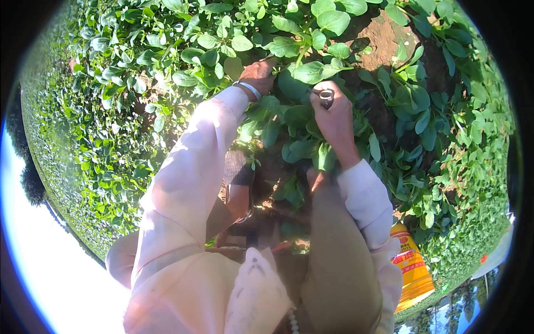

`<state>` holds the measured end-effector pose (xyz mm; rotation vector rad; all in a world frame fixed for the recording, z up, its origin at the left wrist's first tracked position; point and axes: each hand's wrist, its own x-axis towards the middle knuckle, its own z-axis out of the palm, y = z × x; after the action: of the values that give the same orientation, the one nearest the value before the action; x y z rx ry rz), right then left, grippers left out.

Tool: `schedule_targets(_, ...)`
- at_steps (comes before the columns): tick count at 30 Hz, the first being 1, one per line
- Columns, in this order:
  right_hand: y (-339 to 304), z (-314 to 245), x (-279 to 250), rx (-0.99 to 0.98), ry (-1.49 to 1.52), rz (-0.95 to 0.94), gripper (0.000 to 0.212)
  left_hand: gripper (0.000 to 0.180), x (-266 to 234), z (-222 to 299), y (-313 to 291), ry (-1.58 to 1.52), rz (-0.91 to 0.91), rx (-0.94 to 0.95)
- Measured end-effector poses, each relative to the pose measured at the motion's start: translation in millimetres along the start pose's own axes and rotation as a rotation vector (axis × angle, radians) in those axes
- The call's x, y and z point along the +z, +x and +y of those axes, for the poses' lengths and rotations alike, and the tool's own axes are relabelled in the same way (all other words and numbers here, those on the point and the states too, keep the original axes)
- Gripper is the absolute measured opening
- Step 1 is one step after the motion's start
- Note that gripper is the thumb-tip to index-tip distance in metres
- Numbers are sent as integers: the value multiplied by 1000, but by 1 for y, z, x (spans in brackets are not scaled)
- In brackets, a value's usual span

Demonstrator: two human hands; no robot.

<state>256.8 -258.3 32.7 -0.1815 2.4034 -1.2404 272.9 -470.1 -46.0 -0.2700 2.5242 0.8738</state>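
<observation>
Hard to make out: the fingertips of the left hand (258, 77), sunk among leaves at the near side of a broad-leaved plant (309, 72). Cannot see the working end of the tool (326, 96), only a round, hollow butt showing above the right hand (334, 108). Cut off by the lower edge: pale shirt (172, 295), trousers (342, 261) and a string of white beads (293, 320). Partly covered by the right sleeve (364, 192): a yellow bucket (413, 270), tilted. Washed out with glare at far left: the sky (50, 250).

All around, dense green crop (111, 139), with bare soil (384, 42) at upper right, ahead of the right hand. In deep shade between the forearms, more leaves and a dark, mesh-topped shoe (238, 170), half behind the left sleeve (189, 161). Standing in the way of a clear view of the plant's base: its own overlapping leaves.

Ahead of and between both hands, the plant. Left hand reaching in at its left side, a pale band (248, 89) around the wrist; cannot tell whether grasping a stem or loose. Right hand clenched around the tool, just beside the plant's lower leaves.
</observation>
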Motion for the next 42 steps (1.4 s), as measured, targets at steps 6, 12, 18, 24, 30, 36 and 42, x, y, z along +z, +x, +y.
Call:
schedule_targets(6, -30, -5, -16, -22, -101, -42, 15, 50, 0, -21, -13, -135, 4, 183)
schedule_targets(12, -19, -13, -12, -63, 58, 55, 13, 31, -1, 9, -51, 74, -184, 285)
schedule_targets(18, 3, -1, -5, 47, 353, 187, 11, 22, -11, 40, -68, 255, -118, 337)
schedule_targets(24, -11, 7, -17, 324, 830, 269, 8, 22, -15, 22, -45, 594, 270, 393)
schedule_targets(30, -10, 9, -15, 161, 535, 272, 7, 18, -9, 16, -17, 783, -39, 35)
schedule_targets(36, 4, -9, -2, -106, 320, 238, 9, 17, -22, 31, -7, 712, -130, 60)
schedule_targets(42, 19, -2, -11, 255, 781, 336, 8, 21, -35, 27, -4, 177, 20, 238)
